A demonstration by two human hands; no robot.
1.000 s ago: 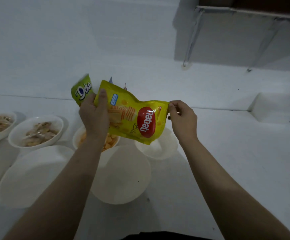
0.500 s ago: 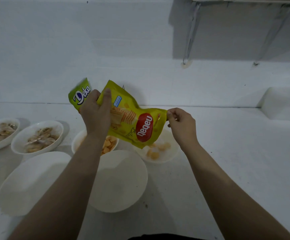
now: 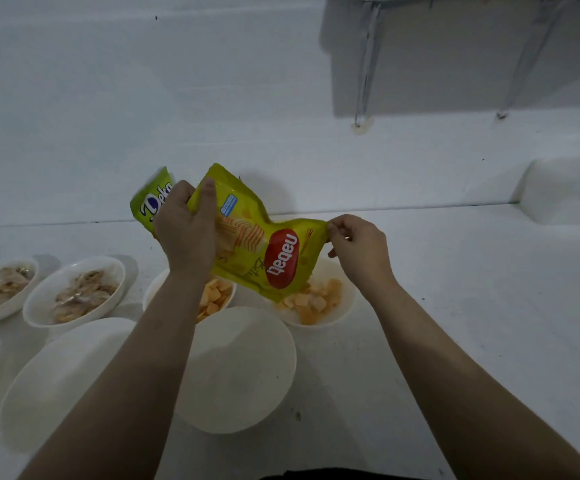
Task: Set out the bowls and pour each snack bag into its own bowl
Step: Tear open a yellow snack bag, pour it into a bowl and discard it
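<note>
Above the far right bowl [image 3: 345, 306], partly filled with orange cracker pieces [image 3: 311, 299], an upended yellow snack bag [image 3: 264, 251] is gripped by the left hand [image 3: 186, 230] at its raised end and pinched by the right hand [image 3: 358, 247] at its corner. Similar pieces are held in the neighbouring bowl [image 3: 153, 292]; two nearer bowls [image 3: 240, 375] are seen unfilled.

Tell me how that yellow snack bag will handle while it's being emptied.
The yellow bag probably stays floppy: it sags and creases between the left hand and right hand. It looks light, since a fingertip pinch holds its corner. The glossy film may be slippery, so pieces dropping into the bowl could shift it.
</note>
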